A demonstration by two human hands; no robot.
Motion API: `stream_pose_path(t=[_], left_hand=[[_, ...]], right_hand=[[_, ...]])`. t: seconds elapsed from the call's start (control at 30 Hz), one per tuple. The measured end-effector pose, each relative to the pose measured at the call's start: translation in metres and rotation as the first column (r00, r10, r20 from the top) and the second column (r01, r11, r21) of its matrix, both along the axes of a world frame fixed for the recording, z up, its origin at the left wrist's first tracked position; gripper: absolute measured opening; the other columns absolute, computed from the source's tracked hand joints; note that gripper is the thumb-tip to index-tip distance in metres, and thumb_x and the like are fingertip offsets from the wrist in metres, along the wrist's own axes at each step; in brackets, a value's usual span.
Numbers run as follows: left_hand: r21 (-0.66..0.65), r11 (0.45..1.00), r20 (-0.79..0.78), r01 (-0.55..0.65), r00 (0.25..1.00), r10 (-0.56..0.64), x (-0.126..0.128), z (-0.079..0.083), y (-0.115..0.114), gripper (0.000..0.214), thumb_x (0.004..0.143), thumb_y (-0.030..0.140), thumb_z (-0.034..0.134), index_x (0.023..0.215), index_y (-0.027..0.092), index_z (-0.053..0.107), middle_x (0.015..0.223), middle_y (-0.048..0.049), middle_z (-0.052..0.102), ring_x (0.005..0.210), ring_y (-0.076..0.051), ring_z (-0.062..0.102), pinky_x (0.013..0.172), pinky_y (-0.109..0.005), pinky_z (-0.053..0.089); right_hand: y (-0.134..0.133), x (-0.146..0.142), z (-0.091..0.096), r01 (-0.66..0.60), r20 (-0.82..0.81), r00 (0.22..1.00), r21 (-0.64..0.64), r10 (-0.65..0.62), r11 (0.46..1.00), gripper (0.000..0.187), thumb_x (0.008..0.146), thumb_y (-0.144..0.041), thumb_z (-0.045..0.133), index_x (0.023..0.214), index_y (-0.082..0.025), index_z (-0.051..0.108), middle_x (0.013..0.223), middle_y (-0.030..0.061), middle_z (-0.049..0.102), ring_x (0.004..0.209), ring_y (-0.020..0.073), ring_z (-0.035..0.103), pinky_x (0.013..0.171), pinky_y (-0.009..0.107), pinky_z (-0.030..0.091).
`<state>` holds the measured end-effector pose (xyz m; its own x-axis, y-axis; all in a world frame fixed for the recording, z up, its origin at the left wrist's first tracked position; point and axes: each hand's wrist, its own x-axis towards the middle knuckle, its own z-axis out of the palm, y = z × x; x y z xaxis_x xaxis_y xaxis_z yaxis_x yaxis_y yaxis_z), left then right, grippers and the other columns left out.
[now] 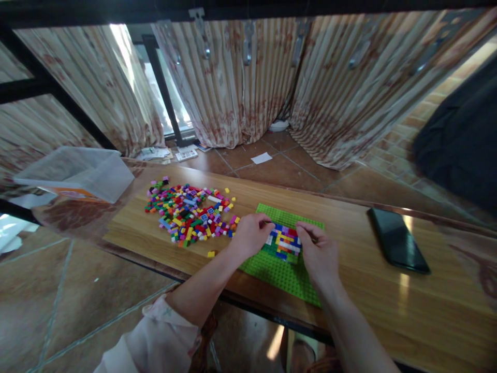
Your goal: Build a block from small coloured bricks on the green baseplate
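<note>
A green studded baseplate [286,275] lies on the wooden table [357,290] in front of me. A small patch of coloured bricks [286,241] is built on it. My left hand [250,234] rests on the plate's left side, fingers curled and pinched at the patch's left edge. My right hand [319,254] sits at the patch's right edge with fingers curled in a pinch. What either pinch holds is too small to make out. A heap of several loose coloured bricks [190,210] lies left of the plate.
A black phone [398,239] lies on the table at the right. A clear plastic box [77,172] stands at the table's far left. One yellow brick [211,254] lies near the front edge. Curtains hang beyond the table over a tiled floor.
</note>
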<state>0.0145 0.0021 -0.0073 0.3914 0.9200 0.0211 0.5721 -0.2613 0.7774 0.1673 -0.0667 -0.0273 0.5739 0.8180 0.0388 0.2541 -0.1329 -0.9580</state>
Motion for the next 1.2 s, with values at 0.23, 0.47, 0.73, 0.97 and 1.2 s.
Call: stream_pose_path(t=[0.23, 0.47, 0.73, 0.97, 1.2], left_hand=[[0.094, 0.995, -0.008, 0.014, 1.0, -0.013, -0.018, 0.01, 0.012, 0.03, 0.092, 0.024, 0.045, 0.086, 0.013, 0.072, 0.073, -0.0041, 0.07, 0.066, -0.014, 0.061, 0.063, -0.024, 0.045], [0.071, 0.996, -0.096, 0.057, 0.994, -0.05, -0.076, 0.018, 0.042, 0.024, 0.082, 0.016, 0.05, 0.085, 0.013, 0.074, 0.064, 0.0001, 0.067, 0.06, -0.012, 0.057, 0.057, -0.02, 0.043], [0.087, 0.986, -0.256, 0.141, 0.96, -0.115, -0.079, 0.018, 0.032, 0.023, 0.08, 0.013, 0.055, 0.092, 0.016, 0.074, 0.083, -0.0043, 0.074, 0.073, -0.015, 0.065, 0.068, -0.024, 0.049], [0.205, 0.957, -0.403, 0.206, 0.909, -0.109, -0.067, 0.013, 0.028, 0.031, 0.08, 0.01, 0.052, 0.099, 0.022, 0.073, 0.108, -0.0049, 0.069, 0.092, -0.019, 0.065, 0.084, -0.03, 0.051], [0.193, 0.942, -0.554, 0.276, 0.823, -0.128, -0.055, 0.008, 0.026, 0.023, 0.082, 0.011, 0.051, 0.096, 0.017, 0.069, 0.108, -0.0073, 0.065, 0.093, -0.021, 0.065, 0.081, -0.032, 0.051]], right_hand=[[-0.001, 0.003, 0.003, 0.009, 0.041, 0.999, -0.026, -0.008, 1.0, 0.037, 0.078, -0.048, 0.062, 0.093, -0.017, 0.075, 0.089, 0.0084, 0.076, 0.075, 0.0224, 0.069, 0.069, 0.034, 0.054], [0.002, 0.003, -0.006, -0.024, 0.063, 0.998, -0.024, 0.025, 0.999, 0.04, 0.079, -0.051, 0.062, 0.094, -0.017, 0.075, 0.095, 0.0098, 0.076, 0.084, 0.0239, 0.069, 0.076, 0.036, 0.054], [0.001, -0.002, -0.003, -0.036, 0.178, 0.983, -0.066, 0.047, 0.997, 0.04, 0.081, -0.051, 0.059, 0.095, -0.017, 0.075, 0.096, 0.0104, 0.076, 0.084, 0.025, 0.07, 0.078, 0.039, 0.054], [0.001, -0.001, -0.012, -0.076, 0.198, 0.976, -0.08, 0.091, 0.994, 0.041, 0.083, -0.053, 0.057, 0.098, -0.019, 0.075, 0.099, 0.0095, 0.075, 0.087, 0.0257, 0.069, 0.081, 0.041, 0.053], [0.001, -0.001, -0.005, -0.053, 0.203, 0.977, -0.099, 0.072, 0.994, 0.038, 0.082, -0.049, 0.058, 0.096, -0.019, 0.075, 0.097, 0.0092, 0.075, 0.086, 0.0252, 0.069, 0.08, 0.04, 0.053]])
